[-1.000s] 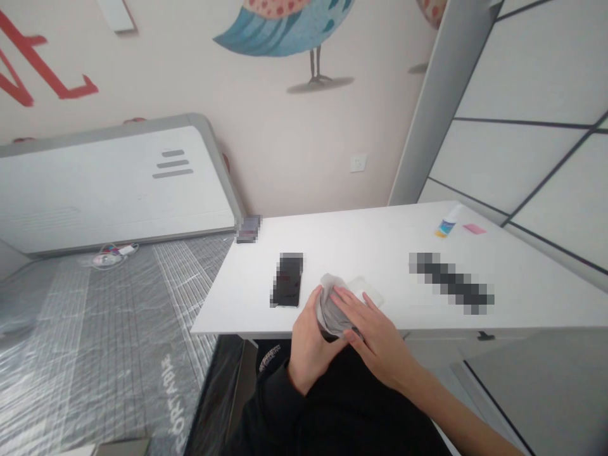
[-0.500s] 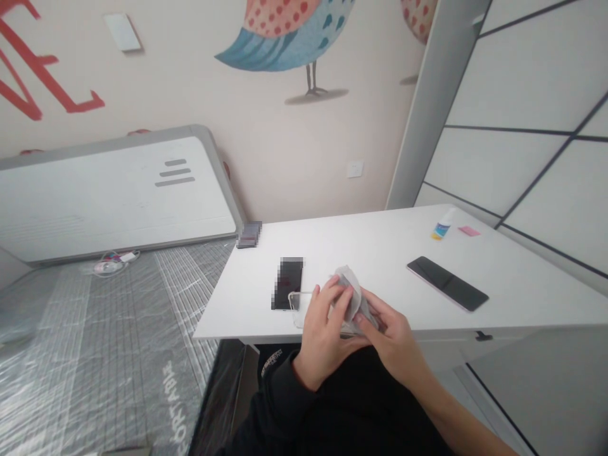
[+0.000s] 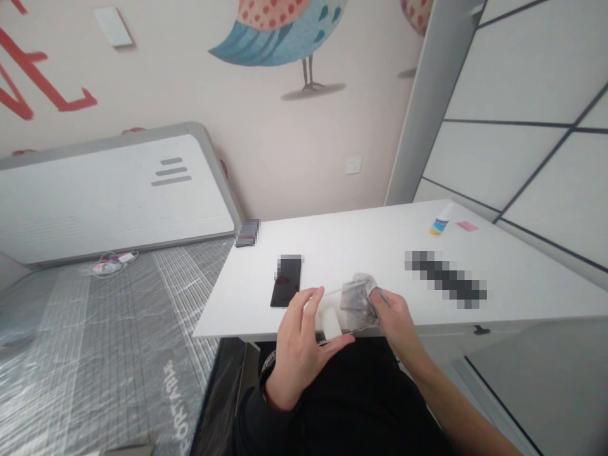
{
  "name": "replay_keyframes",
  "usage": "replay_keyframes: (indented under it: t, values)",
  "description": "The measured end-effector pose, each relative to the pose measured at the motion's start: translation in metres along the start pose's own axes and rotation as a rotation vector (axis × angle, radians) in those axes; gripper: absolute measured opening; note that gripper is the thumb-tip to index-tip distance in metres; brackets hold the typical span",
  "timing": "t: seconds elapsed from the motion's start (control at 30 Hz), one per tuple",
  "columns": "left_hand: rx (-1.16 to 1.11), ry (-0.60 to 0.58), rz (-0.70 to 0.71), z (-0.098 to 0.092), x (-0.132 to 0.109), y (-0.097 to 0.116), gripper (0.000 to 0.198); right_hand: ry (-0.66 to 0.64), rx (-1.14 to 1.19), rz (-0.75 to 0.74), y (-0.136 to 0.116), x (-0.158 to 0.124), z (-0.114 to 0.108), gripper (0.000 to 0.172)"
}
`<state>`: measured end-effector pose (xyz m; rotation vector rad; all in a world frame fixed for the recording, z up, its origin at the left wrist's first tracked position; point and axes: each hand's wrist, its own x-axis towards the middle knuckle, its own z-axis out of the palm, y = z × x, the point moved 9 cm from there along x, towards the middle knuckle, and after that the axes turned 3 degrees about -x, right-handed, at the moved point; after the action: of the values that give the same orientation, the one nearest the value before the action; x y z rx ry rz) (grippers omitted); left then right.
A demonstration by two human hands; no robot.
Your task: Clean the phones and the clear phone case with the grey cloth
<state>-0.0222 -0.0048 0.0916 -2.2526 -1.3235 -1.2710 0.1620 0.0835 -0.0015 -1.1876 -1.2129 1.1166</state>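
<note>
My left hand grips a clear phone case by its edges, fingers on the far side and thumb on the near side. The case is tilted above the table's front edge. At its right end, my right hand pinches a crumpled greyish-white cloth or wipe, which lies against the case. A white patch shows at the case near my left thumb; I cannot make out what it is. Just beyond my left hand, a dark phone lies flat on the table.
On the white table are a blurred dark slab at the right, a small white bottle and a pink slip at the back right. A blurred dark item lies at the far left corner. A drawer handle juts from the front.
My right hand has moved the cloth rightward to the case's right end. My left hand has shifted left and lower, its fingers now along the case's edges, so more of the case shows.
</note>
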Motion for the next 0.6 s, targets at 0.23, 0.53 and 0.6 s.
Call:
replay_keyframes:
  t: [0.23,0.53,0.6]
  values:
    - [-0.096,-0.097,0.100,-0.001,0.009,0.001,0.070,-0.301,0.162,0.119,0.007,-0.008,0.024,0.049]
    - [-0.462,0.191,0.144,-0.032,-0.002,0.013,0.041,-0.608,0.195,0.168,0.002,-0.026,0.046,0.048]
    - [-0.688,0.360,0.022,-0.040,-0.008,0.000,0.044,-0.674,0.178,0.170,0.003,-0.031,0.053,0.047]
